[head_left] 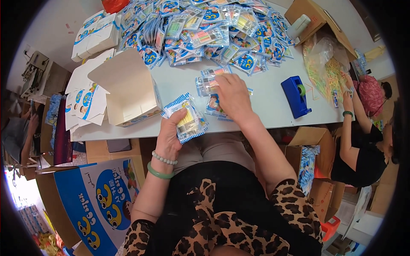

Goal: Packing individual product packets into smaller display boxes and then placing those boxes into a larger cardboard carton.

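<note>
My left hand (173,123) grips a small stack of clear plastic packets (191,123) with blue-striped ends and yellow sticks inside, held at the table's front edge. My right hand (234,96) reaches over several similar packets (208,85) lying on the table, fingers curled down on them. Its fingertips are hidden, so whether it grips one cannot be seen. Left of my hands stands an open white carton (132,104), its lid raised and its inside bare. A big heap of the same packets (205,34) covers the back of the table.
Stacked flat cartons (96,36) and loose ones (85,102) lie at the left. A blue tape dispenser (295,97) stands at right, near a clear bag of thin coloured sticks (326,64). A co-worker (358,145) reaches in there. Large printed box (98,200) sits below left.
</note>
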`<act>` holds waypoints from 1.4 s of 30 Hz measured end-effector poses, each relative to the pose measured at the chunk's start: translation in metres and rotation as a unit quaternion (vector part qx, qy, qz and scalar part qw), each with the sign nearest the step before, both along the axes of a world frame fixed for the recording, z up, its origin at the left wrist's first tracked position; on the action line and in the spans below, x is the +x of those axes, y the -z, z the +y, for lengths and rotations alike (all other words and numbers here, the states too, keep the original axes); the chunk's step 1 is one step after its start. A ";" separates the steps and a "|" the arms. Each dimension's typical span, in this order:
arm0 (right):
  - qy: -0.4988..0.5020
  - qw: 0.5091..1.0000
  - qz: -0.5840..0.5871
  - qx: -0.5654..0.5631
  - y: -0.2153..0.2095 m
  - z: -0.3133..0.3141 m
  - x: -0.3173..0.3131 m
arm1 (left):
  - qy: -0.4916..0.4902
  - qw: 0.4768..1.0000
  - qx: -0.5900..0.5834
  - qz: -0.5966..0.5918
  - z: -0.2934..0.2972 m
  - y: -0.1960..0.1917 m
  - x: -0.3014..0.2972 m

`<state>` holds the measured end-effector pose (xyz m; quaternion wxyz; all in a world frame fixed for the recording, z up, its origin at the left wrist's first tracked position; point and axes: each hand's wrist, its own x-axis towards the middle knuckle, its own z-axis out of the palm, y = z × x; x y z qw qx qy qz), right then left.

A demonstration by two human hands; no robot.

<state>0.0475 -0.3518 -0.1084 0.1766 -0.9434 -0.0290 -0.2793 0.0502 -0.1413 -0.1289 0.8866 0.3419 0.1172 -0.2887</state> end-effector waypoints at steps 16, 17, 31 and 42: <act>-0.085 0.940 0.298 -0.144 -0.017 -0.040 0.069 | 0.000 0.999 0.016 -0.030 -0.001 -0.009 -0.007; -0.037 0.945 0.294 -0.139 -0.017 -0.034 0.067 | 0.000 0.999 0.015 -0.029 -0.001 -0.007 -0.007; -0.309 0.874 0.273 -0.258 -0.043 -0.031 0.019 | 0.012 0.998 0.028 -0.056 0.003 -0.002 -0.006; -0.274 0.874 0.308 -0.259 -0.042 -0.027 0.025 | 0.009 0.998 0.032 -0.062 0.001 -0.002 -0.007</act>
